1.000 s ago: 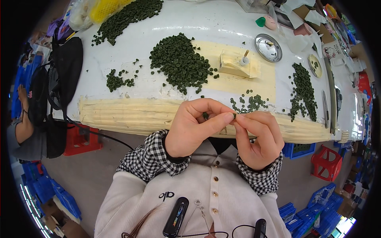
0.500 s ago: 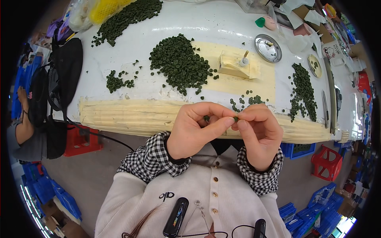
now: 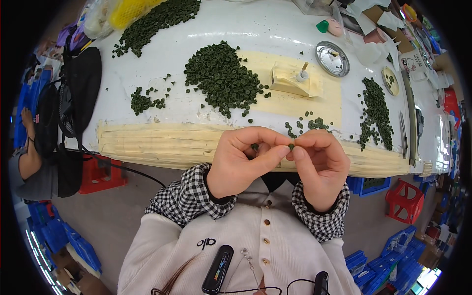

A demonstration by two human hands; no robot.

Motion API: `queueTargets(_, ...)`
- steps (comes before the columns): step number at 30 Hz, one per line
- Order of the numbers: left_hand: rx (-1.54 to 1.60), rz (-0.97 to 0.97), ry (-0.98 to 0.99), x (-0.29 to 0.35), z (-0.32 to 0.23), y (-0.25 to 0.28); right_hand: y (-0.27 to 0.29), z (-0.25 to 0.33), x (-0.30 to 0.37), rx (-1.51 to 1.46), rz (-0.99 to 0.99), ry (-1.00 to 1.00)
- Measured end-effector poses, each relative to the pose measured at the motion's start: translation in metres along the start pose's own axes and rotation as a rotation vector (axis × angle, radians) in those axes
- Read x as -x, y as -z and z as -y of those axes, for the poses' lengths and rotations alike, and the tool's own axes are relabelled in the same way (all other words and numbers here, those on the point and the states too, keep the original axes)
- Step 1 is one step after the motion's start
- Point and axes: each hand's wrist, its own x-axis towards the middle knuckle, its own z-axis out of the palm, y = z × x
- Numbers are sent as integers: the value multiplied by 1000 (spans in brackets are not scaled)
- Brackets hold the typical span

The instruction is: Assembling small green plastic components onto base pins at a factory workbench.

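My left hand (image 3: 248, 160) and my right hand (image 3: 322, 164) meet fingertip to fingertip over the table's padded front edge. Between their pinched thumbs and index fingers sits a small dark green piece (image 3: 291, 146), partly covered by the fingers. A second green piece (image 3: 254, 147) shows inside the curl of my left fingers. Just beyond my hands lie loose green round pieces (image 3: 317, 123). Farther off, a large heap of small dark green cup-shaped pieces (image 3: 221, 78) rests on the white table (image 3: 162, 54).
A tape-covered block with an upright peg (image 3: 303, 73) stands behind my hands. To the right are a round metal lid (image 3: 332, 59), a green pile (image 3: 376, 113) and tweezers (image 3: 402, 135). A black bag (image 3: 81, 88) sits at left, near another person's arm (image 3: 30, 142). Red stools (image 3: 404, 202) flank the table.
Almost nothing differs. Both hands keep their pinch on the small green piece, with only a very slight shift of the fingers.
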Motion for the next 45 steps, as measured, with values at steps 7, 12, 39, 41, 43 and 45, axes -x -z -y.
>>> queueTargets(7,-3,17,-19,0,2,2,-2,-3,1,-13,0,11)
queueTargets(12,453,-37,162,-5,-11,7,2,4,-3,-39,-121,37)
queueTargets(39,1049,31,211,-2,-22,37,15,1,-12,1032,93,338)
queueTargets(41,1012,130,234,-2,-18,34,15,1,-9,878,4,310)
queueTargets(43,955,80,310,-2,-18,23,16,2,-7,796,-53,298)
queueTargets(45,848,7,360,-3,-24,11,13,4,-8,759,-101,296)
